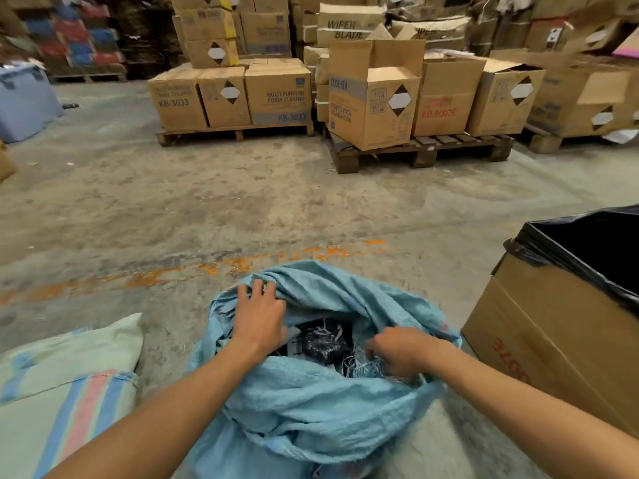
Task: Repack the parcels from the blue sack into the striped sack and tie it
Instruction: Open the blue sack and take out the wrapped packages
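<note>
Parcels wrapped in dark plastic lie inside the open blue sack, which stands on the concrete floor between the two hands. The left hand reaches over the mouth with its fingers spread, their tips curling onto the far fold of the rim; whether it truly grips the cloth I cannot tell. The right hand is curled at the near right edge of the opening, pinching the frayed woven rim there. The striped sack lies on the floor just left of the left forearm. A cardboard box lined with black plastic stands to the right of the right hand. Stacked cartons on pallets fill the far side beyond both hands.
</note>
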A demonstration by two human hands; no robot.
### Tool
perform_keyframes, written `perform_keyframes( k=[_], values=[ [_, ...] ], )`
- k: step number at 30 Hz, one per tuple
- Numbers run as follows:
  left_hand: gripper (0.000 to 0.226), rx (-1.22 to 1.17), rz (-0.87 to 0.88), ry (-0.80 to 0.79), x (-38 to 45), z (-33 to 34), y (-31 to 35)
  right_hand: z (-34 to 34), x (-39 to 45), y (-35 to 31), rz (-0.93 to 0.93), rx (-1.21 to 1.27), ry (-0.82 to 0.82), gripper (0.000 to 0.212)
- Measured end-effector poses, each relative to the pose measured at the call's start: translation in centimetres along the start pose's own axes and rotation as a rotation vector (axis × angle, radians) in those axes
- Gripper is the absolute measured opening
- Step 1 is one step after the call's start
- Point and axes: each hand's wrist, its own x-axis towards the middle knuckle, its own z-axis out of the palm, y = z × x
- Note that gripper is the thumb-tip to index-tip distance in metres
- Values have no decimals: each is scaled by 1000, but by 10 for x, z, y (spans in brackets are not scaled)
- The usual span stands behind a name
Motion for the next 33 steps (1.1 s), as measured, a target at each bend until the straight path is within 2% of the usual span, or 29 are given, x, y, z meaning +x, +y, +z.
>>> perform_keyframes(
  k=[1, 2, 3, 5, 6, 9, 13, 18, 21, 23, 25, 27, 29, 31, 33],
  values=[
    [34, -21, 52, 77, 1, -1, 7, -8, 6, -8, -37, 191, 75, 34],
    [25, -102, 107, 84, 2, 2, 13, -12, 15, -17, -53, 363, 55, 35],
    [21, -233, 176, 13, 2, 6, 19, -12, 26, -25, -41, 452, -10, 36],
    [32, -363, 320, -264, -1, 20, 31, 1, 53, -29, 60, 419, -112, 34],
    [39, -312, 376, -389, -5, 25, 36, 8, 61, -27, 128, 367, -139, 32],
    [35, -210, 430, -558, -11, 44, 43, 20, 66, -10, 192, 127, -180, 29],
    [34, -229, 408, -500, -5, 51, 33, 22, 57, 20, 227, -168, -264, 31],
    [35, -173, 378, -443, 0, 61, 36, 19, 40, 56, 374, -117, -489, 43],
    [33, -215, 300, -377, 1, 64, 43, 9, 33, 50, 327, -146, -539, 40],
    [31, -328, 166, -377, 5, 71, 48, -1, 32, 31, 238, -124, -523, 45],
    [28, -465, 43, -409, 10, 74, 54, -11, 39, 10, 124, -23, -349, 47],
    [16, -478, -32, -428, 13, 69, 61, -18, 51, -11, -13, 121, -153, 28],
    [6, -389, -42, -474, 11, 61, 71, -11, 66, -22, -48, 94, -118, 16],
    [21, -255, 5, -519, 5, 59, 80, 7, 75, -24, 7, -21, -101, 11],
    [36, -157, 59, -491, -4, 67, 83, 29, 77, -21, 64, -60, -60, 11]
  ],
)
